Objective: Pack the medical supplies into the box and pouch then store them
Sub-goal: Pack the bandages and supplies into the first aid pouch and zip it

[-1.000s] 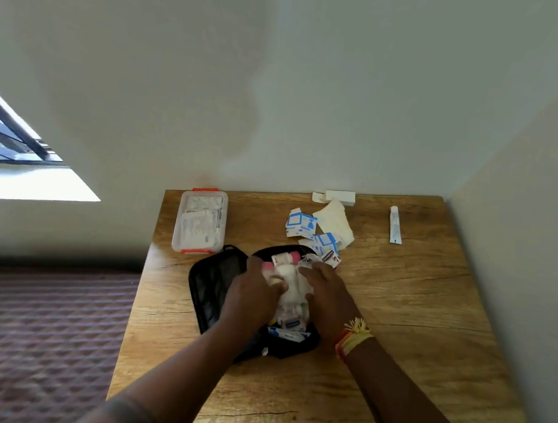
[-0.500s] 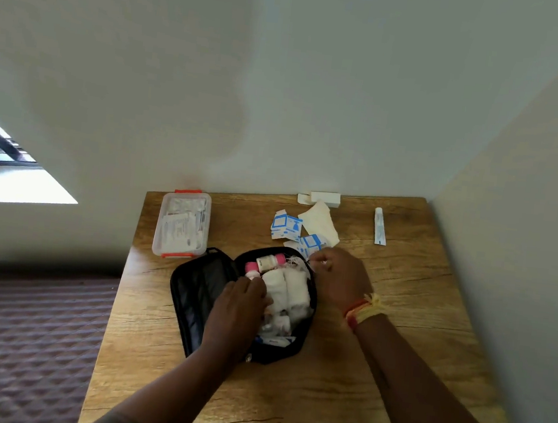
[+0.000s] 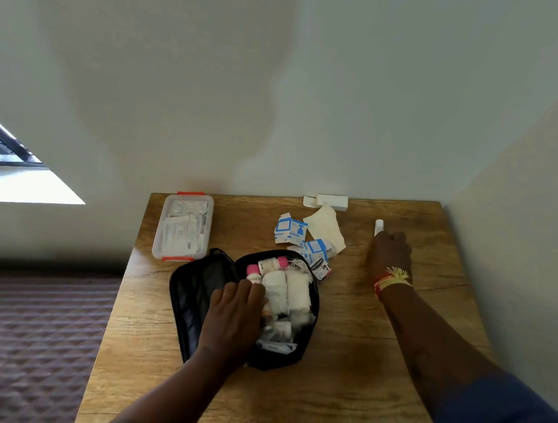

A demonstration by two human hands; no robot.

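Note:
An open black pouch lies mid-table, filled with white gauze rolls, two pink-capped bottles and small packets. My left hand rests flat on the contents at the pouch's left side. My right hand reaches to the back right, fingers curled over the lower part of a white tube; only the tube's top shows. A clear box with orange clips holding paper packets stands at the back left.
Blue-and-white sachets and a beige pad lie loose behind the pouch. A small white carton sits against the back wall. The wooden table stands in a corner, wall close on the right, carpet to the left.
My right hand left the pouch's edge and moved back and right onto the white tube. My left hand stayed on the pouch contents.

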